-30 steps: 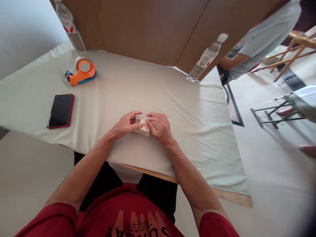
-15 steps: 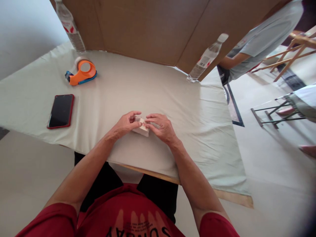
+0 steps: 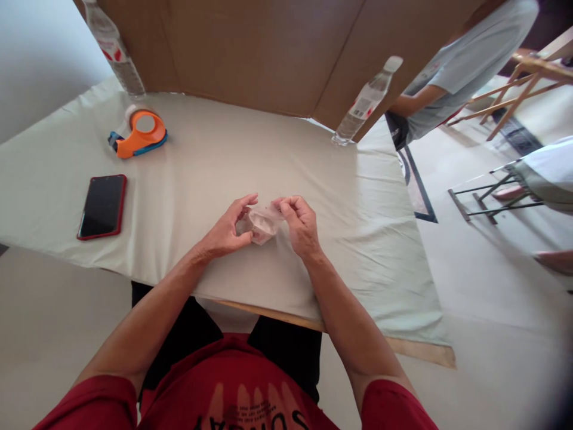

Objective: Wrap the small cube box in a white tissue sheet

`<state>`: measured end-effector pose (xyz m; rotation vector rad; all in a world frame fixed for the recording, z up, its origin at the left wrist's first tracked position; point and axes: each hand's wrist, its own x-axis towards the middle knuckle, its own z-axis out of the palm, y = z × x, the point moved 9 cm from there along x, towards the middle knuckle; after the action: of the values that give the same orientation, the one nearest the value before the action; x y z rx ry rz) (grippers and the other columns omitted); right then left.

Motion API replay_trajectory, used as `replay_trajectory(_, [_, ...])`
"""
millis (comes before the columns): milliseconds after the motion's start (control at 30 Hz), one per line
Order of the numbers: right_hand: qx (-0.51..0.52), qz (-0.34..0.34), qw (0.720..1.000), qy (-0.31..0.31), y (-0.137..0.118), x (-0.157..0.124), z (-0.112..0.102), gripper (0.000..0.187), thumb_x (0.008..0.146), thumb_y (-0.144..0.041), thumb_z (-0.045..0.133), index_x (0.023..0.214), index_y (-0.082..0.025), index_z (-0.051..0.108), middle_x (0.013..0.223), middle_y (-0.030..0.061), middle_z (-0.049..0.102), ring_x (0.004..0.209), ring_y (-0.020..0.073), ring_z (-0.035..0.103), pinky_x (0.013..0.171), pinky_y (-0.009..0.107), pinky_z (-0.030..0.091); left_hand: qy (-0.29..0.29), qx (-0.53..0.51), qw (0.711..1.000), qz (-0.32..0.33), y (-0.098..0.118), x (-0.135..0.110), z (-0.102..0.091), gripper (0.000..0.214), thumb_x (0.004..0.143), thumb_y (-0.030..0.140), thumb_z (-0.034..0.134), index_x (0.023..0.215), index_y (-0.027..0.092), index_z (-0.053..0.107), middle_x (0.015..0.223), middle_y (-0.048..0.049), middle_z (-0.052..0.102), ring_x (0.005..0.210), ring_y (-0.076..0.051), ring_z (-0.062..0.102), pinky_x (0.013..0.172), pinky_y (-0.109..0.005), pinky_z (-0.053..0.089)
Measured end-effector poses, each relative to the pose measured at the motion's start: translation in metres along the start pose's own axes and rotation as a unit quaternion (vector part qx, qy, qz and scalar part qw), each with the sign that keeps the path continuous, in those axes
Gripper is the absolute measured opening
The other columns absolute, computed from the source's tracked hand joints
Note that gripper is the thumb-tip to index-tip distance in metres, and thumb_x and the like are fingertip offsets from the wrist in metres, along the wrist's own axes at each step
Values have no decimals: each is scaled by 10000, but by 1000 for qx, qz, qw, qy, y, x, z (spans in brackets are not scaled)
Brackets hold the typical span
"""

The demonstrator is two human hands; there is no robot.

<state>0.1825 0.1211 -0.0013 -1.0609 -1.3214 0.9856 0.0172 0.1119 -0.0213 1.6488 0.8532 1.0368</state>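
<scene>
Clear film [image 3: 271, 212] has risen over the box [image 3: 263, 234], pinched in the right hand [image 3: 302, 224]; the left hand [image 3: 227, 232] holds the box's side.

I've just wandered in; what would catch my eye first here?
Probably the bright orange tape dispenser, lying at the left of the pale cloth, beyond a red-cased phone. Near the cloth's front edge, the person's left hand holds a small pale box, while the right hand pinches what looks like clear film. Behind them rises a large brown cardboard panel.
</scene>
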Motion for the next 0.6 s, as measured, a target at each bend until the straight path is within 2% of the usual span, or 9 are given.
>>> replay_trajectory(167, [42,59,997,39,18,4,-9,220,859,-442,641,825,-227,610,887,26,703,860,162,627,855,332,506,-60,-6,996,-58,-5,-1,3,902,704,332,762,1518,227,388,1489,-145,477,1349,-334,462,1165,-500,326])
replay_trajectory(267, [70,97,991,57,35,6,-13,241,812,-460,669,797,-230,600,863,20,692,816,152,606,793,309,502,-48,-56,992,-100,-9,-1,0,875,737,412,746,1511,214,389,1419,-151,527,1302,-336,507,1118,-504,380])
replay_trajectory(367, [74,129,987,62,44,7,-18,264,776,-476,691,764,-230,597,827,8,665,771,145,586,713,287,484,-20,-102,984,-144,-18,0,-1,823,755,406,728,1482,191,408,1318,-152,570,1209,-309,574,1011,-459,471])
replay_trajectory(433, [78,161,983,32,47,8,-18,291,758,-505,708,831,-233,636,860,9,676,795,156,606,695,287,486,-4,-115,980,-165,-24,1,-2,778,738,365,731,1438,175,451,1261,-140,589,1157,-289,600,971,-431,493])
replay_trajectory(500, [88,189,977,-35,44,8,-15,379,742,-536,726,974,-240,677,953,25,706,873,178,641,723,300,507,11,-118,977,-175,-27,1,-3,740,710,324,735,1389,162,491,1218,-127,599,1118,-271,612,951,-412,500])
replay_trajectory(600, [86,195,968,-134,34,7,-10,520,718,-540,757,1131,-233,681,1060,56,724,955,202,661,752,311,531,21,-116,977,-179,-27,1,-5,718,680,291,736,1348,150,513,1184,-117,604,1088,-255,617,927,-386,503])
